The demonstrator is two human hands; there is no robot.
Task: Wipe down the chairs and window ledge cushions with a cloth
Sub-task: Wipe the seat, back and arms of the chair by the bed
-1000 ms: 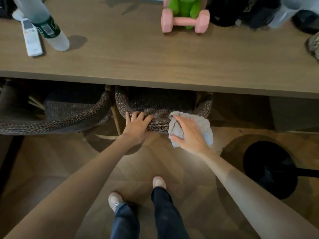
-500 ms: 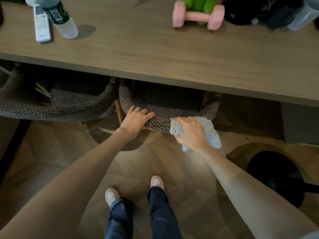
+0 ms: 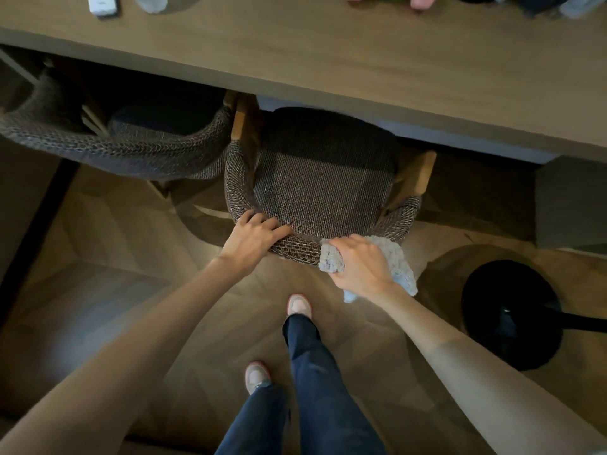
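Here, head view only: left hand curled over woven back rail of chair, gripping it. Right hand closed round bunched pale cloth, pressing it on same rail, just beside left hand. Seat partly under table; second chair at left, tucked deeper. Step, as I judge: wiping back rail, early in task. Next move probably needs cloth sliding along rail curve, then over seat, left hand steadying. Window ledge cushions not in view.
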